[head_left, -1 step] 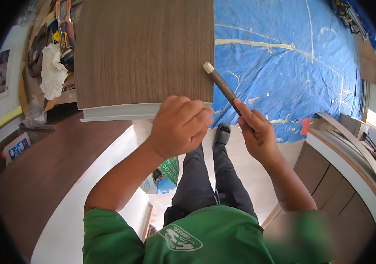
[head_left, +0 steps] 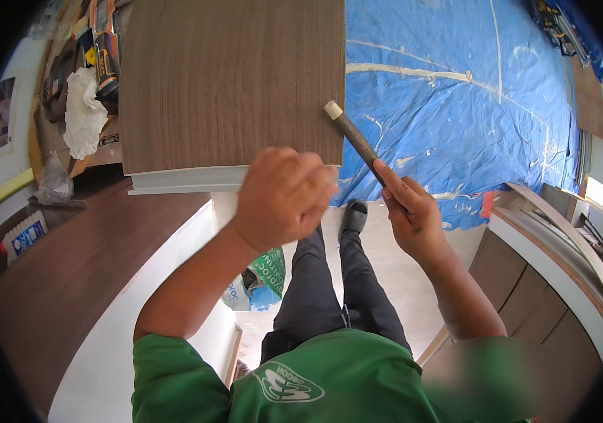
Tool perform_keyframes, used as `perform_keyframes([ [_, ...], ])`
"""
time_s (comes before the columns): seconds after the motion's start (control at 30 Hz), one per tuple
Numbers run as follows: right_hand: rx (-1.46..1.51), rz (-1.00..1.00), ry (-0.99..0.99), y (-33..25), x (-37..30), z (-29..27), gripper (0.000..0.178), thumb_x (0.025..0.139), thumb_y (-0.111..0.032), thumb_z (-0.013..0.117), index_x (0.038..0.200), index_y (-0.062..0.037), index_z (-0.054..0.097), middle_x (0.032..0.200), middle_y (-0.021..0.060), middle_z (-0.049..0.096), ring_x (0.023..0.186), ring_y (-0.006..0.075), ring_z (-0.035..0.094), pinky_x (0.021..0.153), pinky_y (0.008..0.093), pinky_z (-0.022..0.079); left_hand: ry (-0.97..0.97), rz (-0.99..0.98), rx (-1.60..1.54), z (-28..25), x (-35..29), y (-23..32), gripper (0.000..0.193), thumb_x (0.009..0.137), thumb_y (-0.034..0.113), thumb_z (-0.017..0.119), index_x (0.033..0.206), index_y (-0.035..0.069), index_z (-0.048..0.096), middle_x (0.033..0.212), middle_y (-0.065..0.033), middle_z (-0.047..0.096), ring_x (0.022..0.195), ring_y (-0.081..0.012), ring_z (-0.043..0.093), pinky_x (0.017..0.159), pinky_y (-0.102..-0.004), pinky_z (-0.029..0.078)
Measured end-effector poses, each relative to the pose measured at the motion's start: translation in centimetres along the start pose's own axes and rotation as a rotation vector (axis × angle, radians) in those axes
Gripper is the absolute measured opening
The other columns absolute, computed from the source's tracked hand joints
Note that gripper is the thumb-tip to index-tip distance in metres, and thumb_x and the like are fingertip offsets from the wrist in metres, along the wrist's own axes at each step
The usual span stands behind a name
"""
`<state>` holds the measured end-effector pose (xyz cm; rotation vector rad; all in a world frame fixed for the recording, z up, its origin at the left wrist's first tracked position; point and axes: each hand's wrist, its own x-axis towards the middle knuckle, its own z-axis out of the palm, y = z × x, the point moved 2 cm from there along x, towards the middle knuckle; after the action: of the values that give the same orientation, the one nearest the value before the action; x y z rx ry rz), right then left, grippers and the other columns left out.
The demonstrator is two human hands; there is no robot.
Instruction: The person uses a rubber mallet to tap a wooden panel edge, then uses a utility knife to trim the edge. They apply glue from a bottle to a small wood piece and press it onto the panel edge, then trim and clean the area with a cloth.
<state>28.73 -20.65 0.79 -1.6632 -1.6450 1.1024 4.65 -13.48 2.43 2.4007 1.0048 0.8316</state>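
The right hand [head_left: 410, 215], just off the near right corner of the wood-grain panel [head_left: 231, 84], is closed around the lower end of a dark rod [head_left: 358, 141]. The rod slants up and left, so its pale tip [head_left: 333, 109] appears over the panel's right edge; whether they touch, I cannot tell. The left hand [head_left: 280, 194] is curled in front of the panel's near edge, by the pale strip [head_left: 185, 181] along it; its fingers hide whether they pinch anything.

From here, the likeliest trouble is a scuff on the panel's face, should the rod's tip swing inward or the grip slacken. A rod let go could also drop onto the blue sheet [head_left: 435, 113] right of the panel. The left knuckles might knock the strip, being so near it.

Against the earlier frame, the left hand sits slightly farther left along the panel's near edge; the rod's pose hardly differs.
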Motion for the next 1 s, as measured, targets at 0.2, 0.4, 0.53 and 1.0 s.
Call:
perform_keyframes([
  [0.2,-0.124,-0.107,0.026,0.2,5.9,0.2,0.063,0.096,0.007,0.061,0.149,-0.0252,0.061,0.077,0.0118,0.059,0.068,0.0249,0.06,0.068,0.0362,0.052,0.232,-0.175,0.303,-5.4,7.3,-11.0,0.027,0.101,0.026,0.066,0.119,0.007,0.072,0.117,-0.0139,0.071,0.113,-0.0351,0.065,0.099,-0.0453,0.05],
  [0.4,-0.153,-0.11,0.04,-0.6,11.2,0.3,0.06,0.097,0.007,0.06,0.148,-0.0242,0.062,0.074,0.0124,0.058,0.067,0.0245,0.059,0.067,0.0349,0.051,0.136,-0.517,0.396,-6.3,12.2,-15.9,0.045,0.106,0.035,0.052,0.135,0.002,0.063,0.146,-0.0189,0.059,0.147,-0.0359,0.043,0.127,-0.052,0.025],
  [0.53,-0.167,-0.046,-0.036,-0.3,4.9,-0.3,0.055,0.1,0.002,0.059,0.149,-0.0238,0.062,0.073,0.0126,0.056,0.066,0.0231,0.056,0.067,0.0334,0.049,0.085,-0.479,0.633,-5.4,11.6,-17.8,0.053,0.11,0.038,0.046,0.147,0.001,0.052,0.155,-0.0196,0.051,0.151,-0.0348,0.04,0.128,-0.0506,0.024],
  [1.0,-0.165,0.002,-0.039,-1.5,4.9,0.1,0.067,0.093,0.012,0.061,0.15,-0.0242,0.062,0.075,0.0143,0.06,0.068,0.0226,0.062,0.071,0.0335,0.052,0.038,-0.532,0.637,-5.4,12.1,-16.3,0.057,0.112,0.038,0.038,0.153,-0.001,0.045,0.16,-0.0203,0.045,0.153,-0.033,0.036,0.13,-0.0501,0.02],
])
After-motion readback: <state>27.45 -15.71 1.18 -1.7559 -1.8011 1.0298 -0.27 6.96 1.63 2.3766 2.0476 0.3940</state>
